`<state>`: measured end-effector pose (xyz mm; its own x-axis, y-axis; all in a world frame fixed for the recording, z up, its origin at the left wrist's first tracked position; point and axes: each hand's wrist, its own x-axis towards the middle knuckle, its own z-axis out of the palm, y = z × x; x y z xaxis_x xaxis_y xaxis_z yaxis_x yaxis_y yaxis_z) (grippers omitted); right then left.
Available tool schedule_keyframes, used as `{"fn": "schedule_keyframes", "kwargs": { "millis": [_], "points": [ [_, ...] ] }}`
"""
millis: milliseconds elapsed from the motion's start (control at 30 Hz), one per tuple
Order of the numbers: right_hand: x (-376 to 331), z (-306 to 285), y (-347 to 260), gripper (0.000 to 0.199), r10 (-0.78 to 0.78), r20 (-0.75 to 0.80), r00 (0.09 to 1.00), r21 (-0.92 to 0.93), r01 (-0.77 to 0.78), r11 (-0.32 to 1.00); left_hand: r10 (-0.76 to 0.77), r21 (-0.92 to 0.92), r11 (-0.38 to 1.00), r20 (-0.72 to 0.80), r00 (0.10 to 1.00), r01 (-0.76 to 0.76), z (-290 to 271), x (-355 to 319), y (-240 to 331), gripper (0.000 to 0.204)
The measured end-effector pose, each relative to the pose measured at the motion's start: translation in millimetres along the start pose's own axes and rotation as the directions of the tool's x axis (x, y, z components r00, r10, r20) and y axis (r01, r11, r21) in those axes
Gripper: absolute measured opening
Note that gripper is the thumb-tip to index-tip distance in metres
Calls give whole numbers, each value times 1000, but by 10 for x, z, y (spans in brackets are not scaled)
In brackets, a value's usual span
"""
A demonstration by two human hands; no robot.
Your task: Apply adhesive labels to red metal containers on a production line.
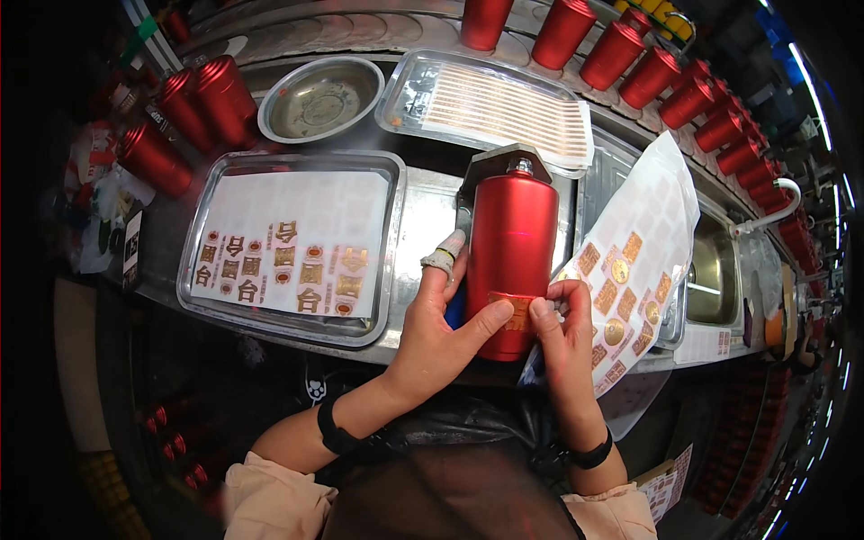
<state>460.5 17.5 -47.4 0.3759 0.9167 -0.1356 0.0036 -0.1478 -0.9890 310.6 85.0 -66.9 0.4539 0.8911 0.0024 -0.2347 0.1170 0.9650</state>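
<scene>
A shiny red bottle (515, 234) with a short metal neck stands tilted before me, its upper part against a dark angular stand (504, 160). My left hand (445, 324) is wrapped round its left side, thumb pressed on a gold decal (513, 312) low on the front. A whitish wrap covers one left fingertip. At the decal's right edge, my right hand (565, 331) is closed in a pinch, thumb tip against it; a small pale bit shows by the fingers. Beside that hand hangs a translucent sheet (661, 216) of gold decals, partly behind it.
To the left is a metal tray (396, 243) with a white sheet of gold decals. Behind are a round metal basin (319, 99) and a tray (405, 90) with a striped sheet. Red bottles (562, 34) line the curved conveyor; a sink (715, 270) lies right.
</scene>
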Motion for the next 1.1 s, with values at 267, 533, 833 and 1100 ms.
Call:
{"fn": "schedule_keyframes", "kwargs": {
  "millis": [267,533,833,1100],
  "points": [
    [0,39,-11,32,-24,-22,999,13,24,1000,4,5,1000,-10,1000,-4,8,-7,-15,80],
    [-16,-100,69,23,118,10,993,188,-118,975,-78,-93,993,-25,997,75,-106,-20,34,65],
    [-97,-184,108,25,114,46,992,222,-122,967,-8,-3,1000,34,999,8,-25,-31,44,63],
    [-122,-132,66,34,33,26,999,213,-38,976,-54,29,998,39,998,52,11,-7,51,80]
  ]
}}
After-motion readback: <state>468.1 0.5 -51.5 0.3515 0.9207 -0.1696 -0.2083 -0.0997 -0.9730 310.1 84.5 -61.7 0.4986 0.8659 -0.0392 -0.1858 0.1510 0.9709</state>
